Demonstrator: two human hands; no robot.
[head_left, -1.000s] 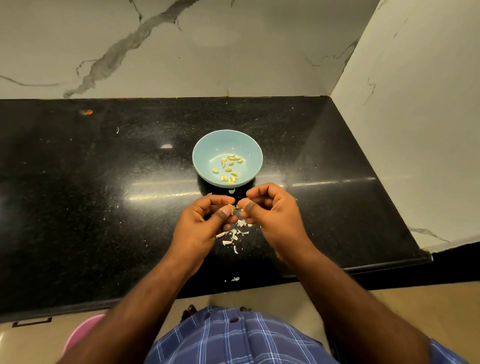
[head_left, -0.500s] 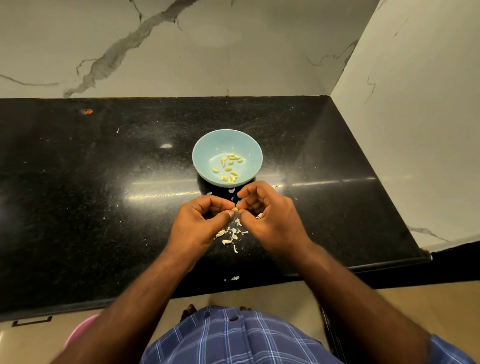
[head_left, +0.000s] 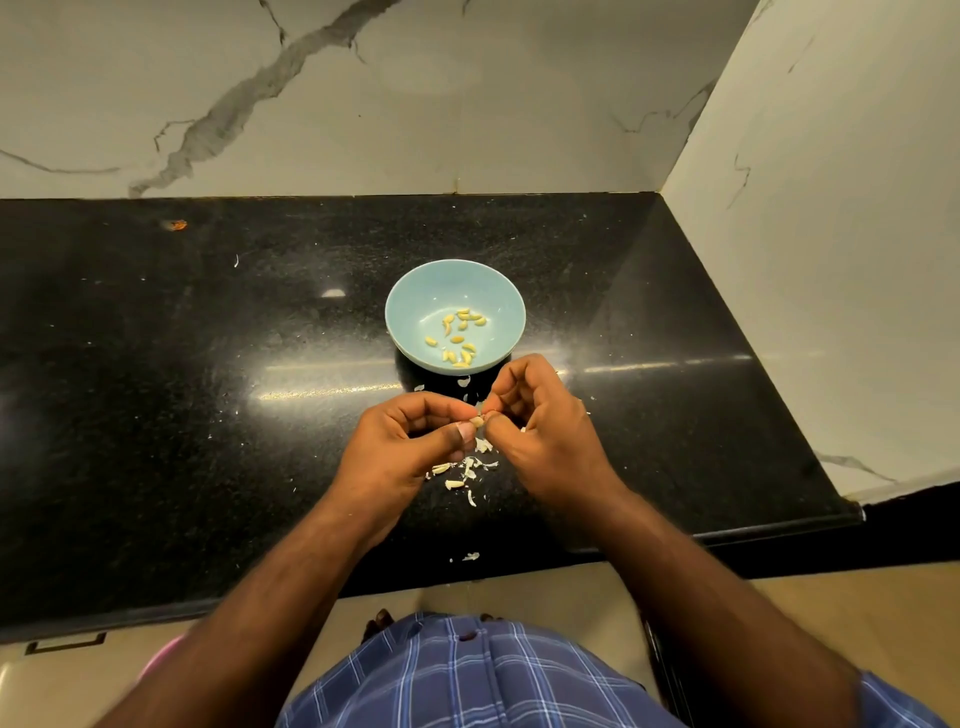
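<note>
- Head view: the left hand (head_left: 400, 447) and the right hand (head_left: 545, 431) meet over the black worktop (head_left: 208, 364), just near of a light blue bowl (head_left: 415, 312).
- A small pale piece (head_left: 477, 421) sits between the two hands, right where their fingertips come together.
- The left hand's fingers are curled, and its thumb and forefinger pinch the left side of the small pale piece.
- The right hand's fingers are curled too. Its thumb and forefinger nip the right side of the same piece, and the other fingers are tucked towards the palm.
- Too little of the piece shows between the fingertips to tell what it is.
- The bowl stands on the worktop just far of the hands, close to the right hand's knuckles. About a dozen yellowish pieces (head_left: 460, 338) lie loose in its bottom.
- Whitish peel scraps (head_left: 467, 470) lie scattered on the worktop under and between the hands. One more flake (head_left: 471, 556) lies close to the near edge.
- Grey-veined marble walls (head_left: 467, 104) close the worktop at the far side and on the right.
- A blue checked shirt (head_left: 467, 675) fills the near bottom of the view.
</note>
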